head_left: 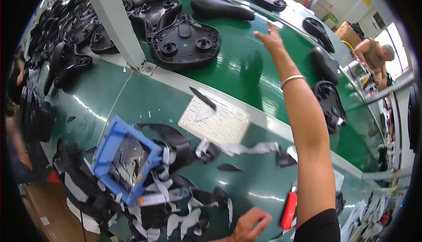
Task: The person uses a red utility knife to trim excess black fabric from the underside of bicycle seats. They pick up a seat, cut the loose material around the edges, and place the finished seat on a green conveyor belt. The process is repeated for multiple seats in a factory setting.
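Observation:
My right hand (270, 39) reaches out over the green conveyor belt (237, 66) with its fingers stretched apart and nothing in them. Nearest to it lies a black bicycle saddle (220, 5), smooth side up, a little to the left. Another saddle (184, 42) rests underside up at the belt's near edge, showing its round sockets. Down at the lower edge, my left hand (251, 225) is curled closed over the green worktable (145, 97), with no object showing in it. Between that hand and my right forearm lies a red-handled tool (289, 210).
A blue bin (103, 154) holding metal pieces stands among black and grey scraps (184, 222). A printed sheet (215, 121) lies by the rail. A white post (112, 20) rises at the left, before heaped saddles (79, 31). Another person (373, 55) works far right.

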{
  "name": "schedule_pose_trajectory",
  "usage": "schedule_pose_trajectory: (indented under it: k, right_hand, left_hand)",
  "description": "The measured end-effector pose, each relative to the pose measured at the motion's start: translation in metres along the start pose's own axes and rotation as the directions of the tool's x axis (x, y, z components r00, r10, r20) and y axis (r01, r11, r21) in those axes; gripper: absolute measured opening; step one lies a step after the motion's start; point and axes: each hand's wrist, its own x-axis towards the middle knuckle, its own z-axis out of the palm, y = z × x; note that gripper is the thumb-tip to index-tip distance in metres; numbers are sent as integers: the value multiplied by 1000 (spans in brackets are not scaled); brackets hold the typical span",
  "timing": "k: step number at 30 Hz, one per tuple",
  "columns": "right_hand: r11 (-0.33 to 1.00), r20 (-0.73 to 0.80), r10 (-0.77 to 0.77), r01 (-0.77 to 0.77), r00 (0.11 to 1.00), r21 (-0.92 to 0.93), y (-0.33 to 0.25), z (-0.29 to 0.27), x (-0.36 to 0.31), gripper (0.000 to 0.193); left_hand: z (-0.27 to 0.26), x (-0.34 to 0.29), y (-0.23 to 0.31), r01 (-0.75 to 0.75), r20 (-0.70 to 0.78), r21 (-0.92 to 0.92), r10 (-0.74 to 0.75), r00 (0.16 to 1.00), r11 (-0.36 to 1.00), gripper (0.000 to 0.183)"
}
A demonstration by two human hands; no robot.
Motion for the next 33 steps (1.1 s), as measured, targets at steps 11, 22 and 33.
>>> schedule_pose_trajectory:
  k: [11,22,33]
  right_hand:
    - [876,107,343,-359,933,322,-49,103,120,61]
    - [217,274,-843,758,463,-615,-51,-66,-111,21]
    - [266,576,-629,841,522,-472,-17,-190,-379,21]
  left_hand:
    - [-42,35,4,295,140,-777,-304,942,556,18]
    - [-10,19,3,284,117,-797,-326,938,533,24]
    - [0,13,11,-28,61,-215,42,997,976,22]
